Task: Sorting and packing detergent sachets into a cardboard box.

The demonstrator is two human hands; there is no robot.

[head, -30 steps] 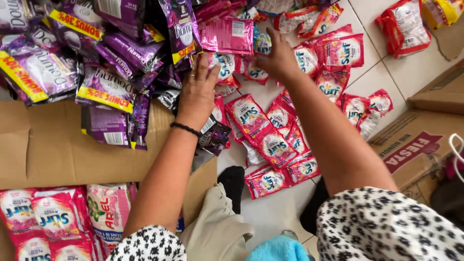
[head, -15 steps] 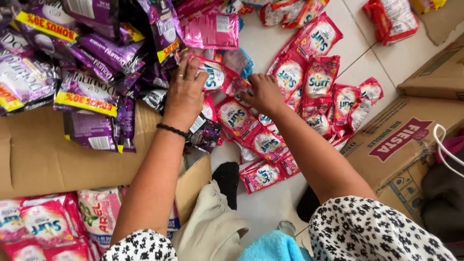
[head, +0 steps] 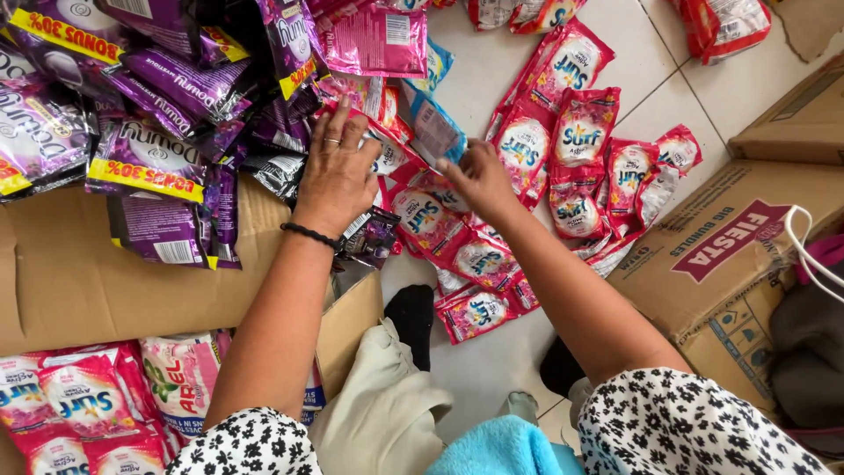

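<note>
A shop stockroom — heaped detergent sachets (head: 519,145), cardboard cartons (head: 730,255).

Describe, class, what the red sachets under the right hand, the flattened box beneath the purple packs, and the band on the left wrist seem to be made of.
Red sachets: probably thin plastic film, glossy, crinkled with highlights. Flattened box: brown cardboard, matte, with fold creases. Band on the left hand: dark and bead-like; material unclear. Right hand rests on the sachets.

My left hand (head: 338,176) rests on sachets (head: 369,97) beside the pouch pile (head: 149,105) on flattened cardboard (head: 70,273); my right hand (head: 479,180) touches a sachet strip (head: 457,246) on the floor (head: 501,352), left of a box (head: 730,255).
</note>
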